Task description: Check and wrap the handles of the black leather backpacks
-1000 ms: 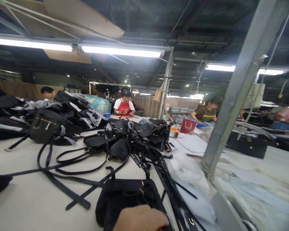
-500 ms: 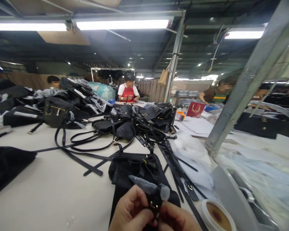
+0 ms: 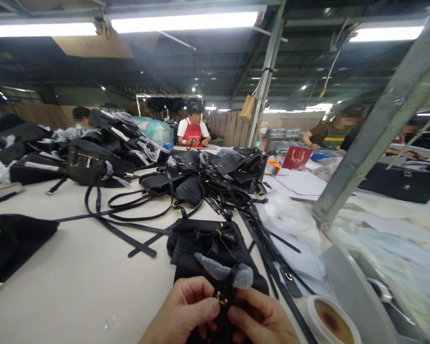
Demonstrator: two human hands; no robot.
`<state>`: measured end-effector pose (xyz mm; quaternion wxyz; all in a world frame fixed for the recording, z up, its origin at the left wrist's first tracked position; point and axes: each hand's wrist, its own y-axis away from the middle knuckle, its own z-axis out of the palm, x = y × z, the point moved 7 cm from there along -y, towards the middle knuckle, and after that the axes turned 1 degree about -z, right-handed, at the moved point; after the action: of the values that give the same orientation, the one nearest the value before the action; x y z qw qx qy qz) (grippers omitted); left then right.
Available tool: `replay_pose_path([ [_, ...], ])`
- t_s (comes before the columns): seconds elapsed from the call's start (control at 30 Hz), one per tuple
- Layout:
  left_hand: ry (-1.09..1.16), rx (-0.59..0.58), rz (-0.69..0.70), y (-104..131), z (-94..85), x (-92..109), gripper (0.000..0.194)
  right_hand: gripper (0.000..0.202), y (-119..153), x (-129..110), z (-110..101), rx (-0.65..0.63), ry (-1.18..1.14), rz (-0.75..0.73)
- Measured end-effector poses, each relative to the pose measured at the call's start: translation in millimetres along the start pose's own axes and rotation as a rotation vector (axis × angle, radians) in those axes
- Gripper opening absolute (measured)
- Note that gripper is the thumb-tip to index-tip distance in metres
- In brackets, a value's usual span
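Observation:
A black bag [image 3: 204,239] lies on the pale table right in front of me, with translucent wrapping [image 3: 213,266] around a part on its top. Near its lower end sits a gold buckle [image 3: 221,299] on a black strap [image 3: 226,313]. My left hand [image 3: 188,308] pinches the strap at the buckle's left side, thumb against finger. From the right, my right hand [image 3: 263,313] closes on the same strap just beside the buckle. Fingertips of both hands partly hide the strap, and its lower end is hard to make out.
Black bags and long straps [image 3: 265,253] pile up beyond the bag. At lower right stand a roll of tape [image 3: 331,320] and a grey bin [image 3: 358,296]. A slanted metal post [image 3: 365,119] rises at right. Co-workers, one in a red apron [image 3: 193,134], work farther back.
My left hand has shifted left and lower around the buckle, which now shows more openly. My right fingers have moved up beside it. The whole view has shifted slightly.

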<state>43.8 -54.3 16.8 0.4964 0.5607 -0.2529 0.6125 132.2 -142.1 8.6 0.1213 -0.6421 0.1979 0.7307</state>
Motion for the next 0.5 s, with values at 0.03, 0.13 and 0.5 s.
replay_pose_path([
  [0.03,-0.044,-0.021,0.007,2,0.7,0,0.029,0.037,-2,0,-2,0.051,-0.016,-0.002],
  [0.13,-0.163,0.000,0.111,7,-0.1,7,0.032,0.044,-4,-2,-3,0.129,-0.064,-0.016],
  [0.5,-0.107,0.071,0.002,0,2.5,-4,0.026,0.040,-5,2,1,0.120,-0.136,-0.036],
])
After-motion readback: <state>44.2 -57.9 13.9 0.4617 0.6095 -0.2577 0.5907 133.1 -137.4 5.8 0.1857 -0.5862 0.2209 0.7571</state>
